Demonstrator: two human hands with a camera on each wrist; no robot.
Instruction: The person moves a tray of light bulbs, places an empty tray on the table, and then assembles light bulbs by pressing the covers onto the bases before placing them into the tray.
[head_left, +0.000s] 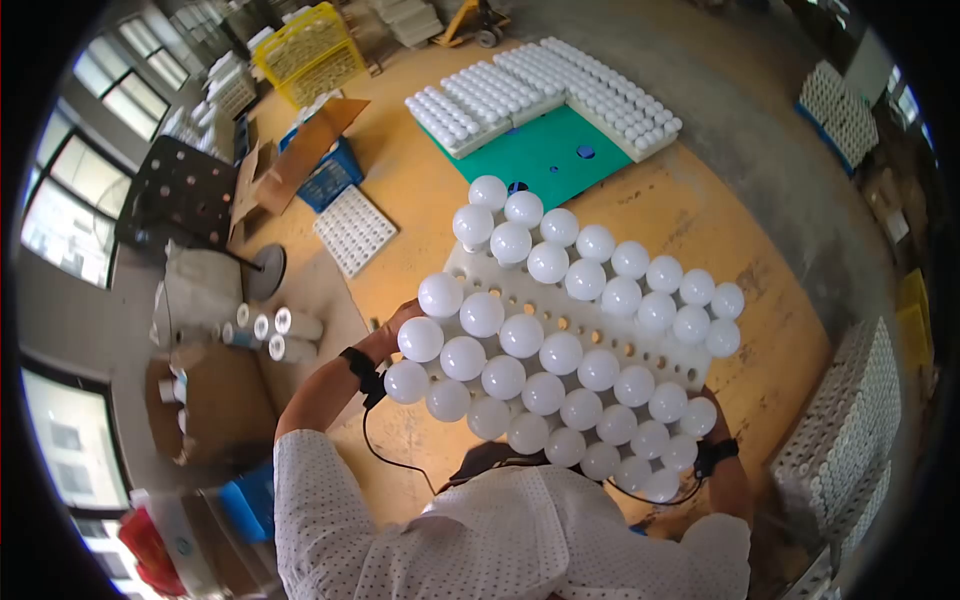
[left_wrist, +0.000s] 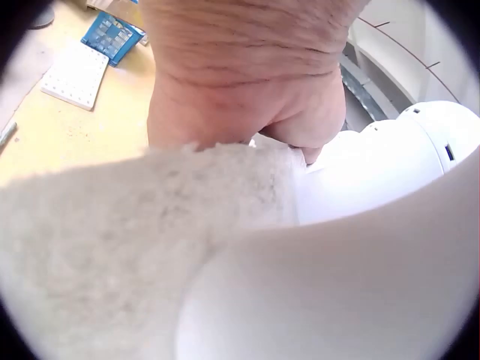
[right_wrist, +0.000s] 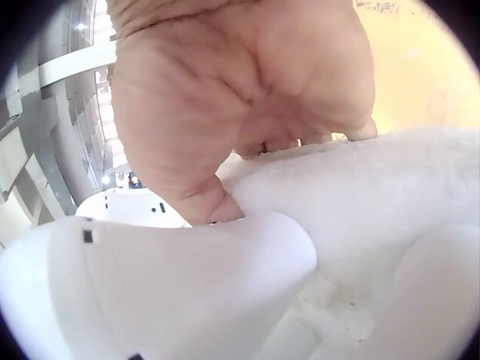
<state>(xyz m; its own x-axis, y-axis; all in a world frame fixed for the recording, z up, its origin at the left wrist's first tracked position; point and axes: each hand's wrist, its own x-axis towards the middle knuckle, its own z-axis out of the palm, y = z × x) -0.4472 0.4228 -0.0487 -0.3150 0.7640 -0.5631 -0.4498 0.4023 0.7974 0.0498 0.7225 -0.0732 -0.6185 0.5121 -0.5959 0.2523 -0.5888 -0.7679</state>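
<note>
A white foam tray [head_left: 688,352] bearing rows of round white light bulbs [head_left: 521,336] is held up in front of the body, tilted in the head view. A strip of holes without bulbs runs across it. At its left end, my left hand [head_left: 405,318] grips the edge; bulbs and foam hide most of its fingers. My right hand [head_left: 716,420] holds the opposite end, largely behind the bulbs. In the right wrist view, the thumb lies beside a bulb's white base [right_wrist: 172,277], while the other fingers reach under the foam.
Beyond the tray, several bulb-filled trays [head_left: 530,85] stand on a green sheet [head_left: 540,165]. A bulbless white tray [head_left: 355,230] lies near a blue crate [head_left: 330,175] and cardboard. Bulb stacks [head_left: 840,440] rise at right; a carton [head_left: 215,400] stands at left.
</note>
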